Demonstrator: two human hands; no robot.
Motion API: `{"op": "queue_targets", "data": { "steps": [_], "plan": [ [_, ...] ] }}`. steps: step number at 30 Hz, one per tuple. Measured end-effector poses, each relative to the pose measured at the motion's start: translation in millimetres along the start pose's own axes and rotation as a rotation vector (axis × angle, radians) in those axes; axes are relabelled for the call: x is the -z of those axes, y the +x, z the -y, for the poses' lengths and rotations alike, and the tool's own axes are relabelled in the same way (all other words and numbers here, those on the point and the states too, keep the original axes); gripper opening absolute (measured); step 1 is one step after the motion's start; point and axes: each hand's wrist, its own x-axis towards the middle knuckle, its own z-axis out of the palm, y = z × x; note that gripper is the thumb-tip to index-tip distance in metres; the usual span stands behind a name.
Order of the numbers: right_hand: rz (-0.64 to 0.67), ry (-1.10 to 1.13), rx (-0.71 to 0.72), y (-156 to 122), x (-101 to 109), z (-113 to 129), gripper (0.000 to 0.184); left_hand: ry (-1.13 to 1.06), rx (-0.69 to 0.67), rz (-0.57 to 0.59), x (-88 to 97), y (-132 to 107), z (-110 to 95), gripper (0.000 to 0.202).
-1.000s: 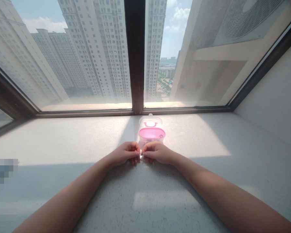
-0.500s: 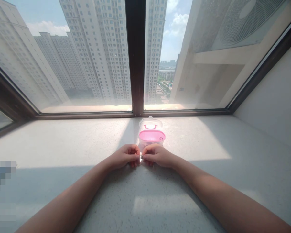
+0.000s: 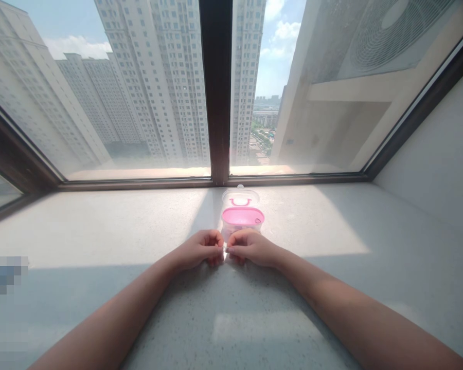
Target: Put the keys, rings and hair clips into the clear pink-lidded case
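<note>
My left hand (image 3: pixel 204 248) and my right hand (image 3: pixel 250 246) meet over the pale sill, thumbs and fingertips pinched close together. Between the fingertips shows a tiny light-coloured piece (image 3: pixel 226 248), too small to name; both hands seem to grip it. Just behind them stands an oval plastic box (image 3: pixel 243 218) with a pink inside and clear outer walls. Its transparent lid (image 3: pixel 241 198), with a pink handle, is tipped back toward the window. My right hand hides part of the box's front. A small dark ring shape (image 3: pixel 257 220) shows at the box's right end.
The speckled white sill (image 3: pixel 170 329) spreads around my arms, with patches of sun and shadow. Behind it rises a window with a dark frame (image 3: pixel 217 103). A white wall (image 3: pixel 440 154) bounds the right side. A blurred bluish patch (image 3: pixel 2 280) lies at the left edge.
Almost nothing differs. The whole view has shifted very slightly, and both hands keep the same pinched pose around the tiny piece.
</note>
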Motion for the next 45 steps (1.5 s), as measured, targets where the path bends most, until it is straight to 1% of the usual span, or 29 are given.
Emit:
{"op": "queue_targets", "data": {
  "steps": [14,21,28,45],
  "plan": [
    [-0.002,0.03,-0.008,-0.1,0.4,2.7,0.021,0.015,0.002,-0.008,-0.3,0.3,-0.8,0.019],
    [0.001,0.017,-0.009,0.5,0.6,1.1,0.019,0.021,0.0,-0.017,-1.4,0.2,-2.2,0.015],
    [0.003,0.001,0.004,0.3,1.1,0.5,0.018,0.034,0.005,-0.017,-1.4,-0.4,-3.6,0.017],
    [0.013,-0.004,0.01,1.2,1.3,-2.0,0.014,0.047,-0.003,-0.01,-0.6,-0.1,-2.3,0.014]
  ]
}}
